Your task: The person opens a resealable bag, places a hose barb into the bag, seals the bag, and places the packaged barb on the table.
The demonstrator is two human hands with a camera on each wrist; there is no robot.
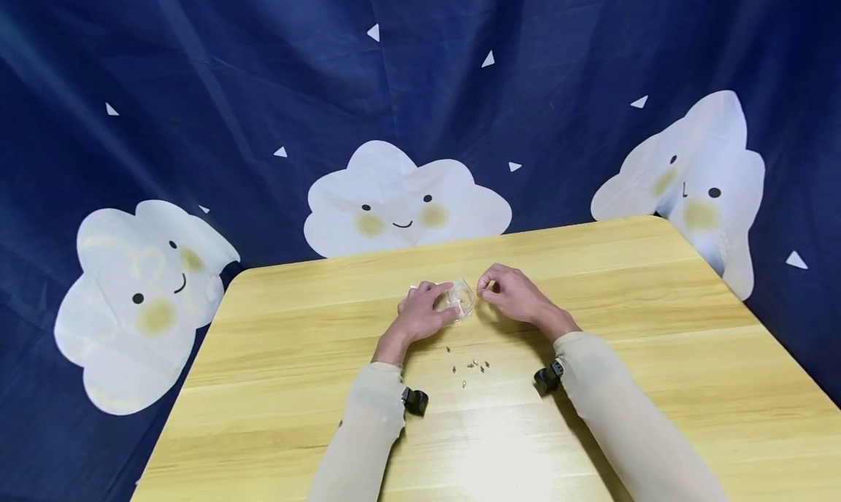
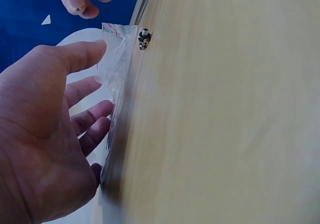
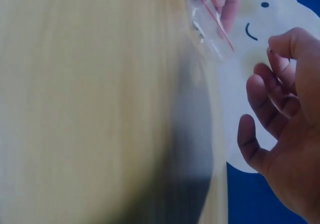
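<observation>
A small clear zip bag (image 1: 461, 298) with a red line along its top (image 3: 218, 24) lies near the far part of the table. My left hand (image 1: 420, 314) holds it by the left side, thumb and fingers spread on the plastic. Small metal pieces (image 3: 196, 27) show through the bag in the right wrist view. Just right of the bag, my right hand (image 1: 515, 294) pinches a tiny dark piece (image 3: 270, 50) between thumb and index finger, mostly hidden by the fingertips. Several small metal fittings (image 1: 482, 369) lie loose on the table nearer to me.
The light wood table (image 1: 296, 385) carries a bright glare near its front. Behind it hangs a dark blue curtain (image 1: 263, 64) with white smiling clouds (image 1: 401, 188). A black wrist camera (image 1: 415, 401) sits on the left sleeve, another (image 1: 547, 379) on the right.
</observation>
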